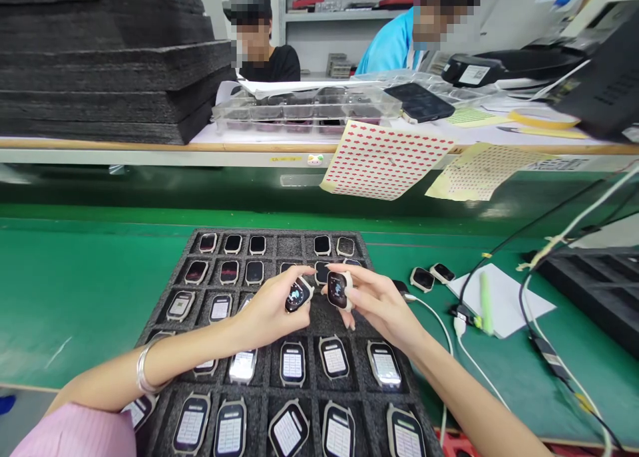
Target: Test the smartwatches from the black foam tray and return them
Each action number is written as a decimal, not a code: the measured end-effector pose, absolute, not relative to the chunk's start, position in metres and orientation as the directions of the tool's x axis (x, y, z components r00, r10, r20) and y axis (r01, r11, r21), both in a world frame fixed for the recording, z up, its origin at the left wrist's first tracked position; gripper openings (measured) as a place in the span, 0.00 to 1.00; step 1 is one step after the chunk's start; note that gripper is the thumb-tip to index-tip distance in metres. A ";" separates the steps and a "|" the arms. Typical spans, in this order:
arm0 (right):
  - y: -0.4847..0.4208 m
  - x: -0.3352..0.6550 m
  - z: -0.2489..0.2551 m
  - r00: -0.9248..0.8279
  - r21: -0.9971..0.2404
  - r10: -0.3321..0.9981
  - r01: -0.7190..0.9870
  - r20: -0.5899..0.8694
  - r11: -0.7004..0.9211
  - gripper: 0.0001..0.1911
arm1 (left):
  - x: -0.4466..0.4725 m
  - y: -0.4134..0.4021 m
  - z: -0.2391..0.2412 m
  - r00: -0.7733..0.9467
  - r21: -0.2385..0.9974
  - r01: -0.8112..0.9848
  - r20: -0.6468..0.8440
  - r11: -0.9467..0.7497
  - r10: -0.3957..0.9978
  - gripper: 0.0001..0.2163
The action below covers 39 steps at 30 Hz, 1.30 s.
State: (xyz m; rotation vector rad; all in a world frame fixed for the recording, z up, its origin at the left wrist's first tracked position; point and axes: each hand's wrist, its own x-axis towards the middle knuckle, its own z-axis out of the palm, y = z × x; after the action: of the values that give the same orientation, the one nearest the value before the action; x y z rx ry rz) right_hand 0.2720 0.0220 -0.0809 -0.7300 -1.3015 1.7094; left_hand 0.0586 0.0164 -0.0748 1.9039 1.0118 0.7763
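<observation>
While left fingers pinch one rounded watch, right fingers grip a second watch above grainy foam.

A green bench carries a foam tray.

Shelving, apparently metal, stands beyond the green workbench.

Foam tray: brightly lit
Panel behind tray: shadowed
Watch inside tray: screen glare
2 heads beyond tray: pixelated
</observation>
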 end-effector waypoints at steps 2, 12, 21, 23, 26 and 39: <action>0.022 0.272 -0.081 -0.484 -0.956 0.874 -0.273 0.040 -0.107 0.18 | 0.059 0.017 -0.074 0.476 0.872 0.367 0.122 -0.323 0.871 0.20; 0.026 0.272 -0.083 -0.435 -0.955 0.900 -0.271 0.009 -0.122 0.20 | 0.058 0.019 -0.077 0.483 0.878 0.348 0.132 -0.328 0.866 0.17; 0.024 0.270 -0.081 -0.400 -0.959 0.916 -0.268 0.022 -0.094 0.19 | 0.058 0.016 -0.072 0.470 0.887 0.320 0.155 -0.332 0.869 0.19; 0.024 0.271 -0.081 -0.394 -0.963 0.919 -0.254 0.016 -0.091 0.20 | 0.058 0.017 -0.072 0.474 0.891 0.313 0.153 -0.329 0.867 0.18; 0.023 0.272 -0.080 -0.401 -0.968 0.916 -0.234 0.007 -0.095 0.22 | 0.058 0.018 -0.072 0.474 0.892 0.314 0.148 -0.323 0.868 0.17; 0.021 0.270 -0.077 -0.481 -0.928 0.871 -0.273 -0.095 -0.252 0.24 | 0.056 0.024 -0.085 0.471 0.989 0.137 -0.011 -0.061 0.882 0.24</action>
State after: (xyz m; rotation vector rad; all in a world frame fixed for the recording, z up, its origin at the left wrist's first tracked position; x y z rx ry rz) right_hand 0.2703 0.0213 -0.0770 -0.8126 -1.1822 1.8336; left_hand 0.0559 0.0238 -0.0852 1.5278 0.9260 0.7816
